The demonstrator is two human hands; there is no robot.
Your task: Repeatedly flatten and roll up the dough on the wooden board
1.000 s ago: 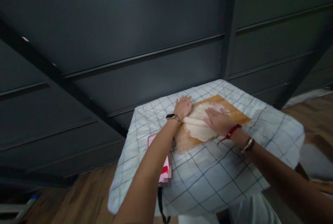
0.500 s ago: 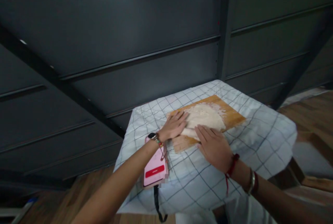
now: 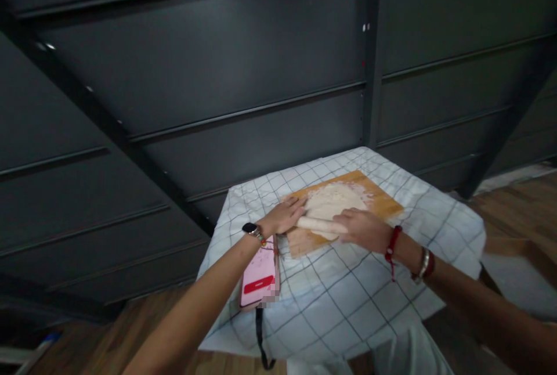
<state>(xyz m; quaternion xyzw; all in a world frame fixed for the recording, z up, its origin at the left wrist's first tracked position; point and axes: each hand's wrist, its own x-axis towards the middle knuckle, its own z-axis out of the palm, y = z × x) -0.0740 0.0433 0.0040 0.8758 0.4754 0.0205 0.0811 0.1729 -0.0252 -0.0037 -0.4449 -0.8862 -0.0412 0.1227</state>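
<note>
A pale rolling pin [image 3: 319, 224] lies across the near part of a flattened sheet of dough [image 3: 333, 201], with dough showing on both sides of it. The dough rests on a floured wooden board [image 3: 387, 201]. My left hand [image 3: 285, 215] is laid over the pin's left end, its fingers stretched forward and its palm hidden. At the other end, my right hand [image 3: 363, 229] is closed around the pin with bent fingers.
A checked white cloth [image 3: 317, 294] covers the small table. Near my left forearm lies a phone with a pink screen [image 3: 257, 282] and a black strap [image 3: 260, 337]. Dark metal panels [image 3: 243, 61] stand behind the table, and a box [image 3: 517, 270] is at the right.
My right hand has gone from lying flat with stretched fingers to curling around the rolling pin. More of the pin now shows between my hands. The view has tilted slightly upward.
</note>
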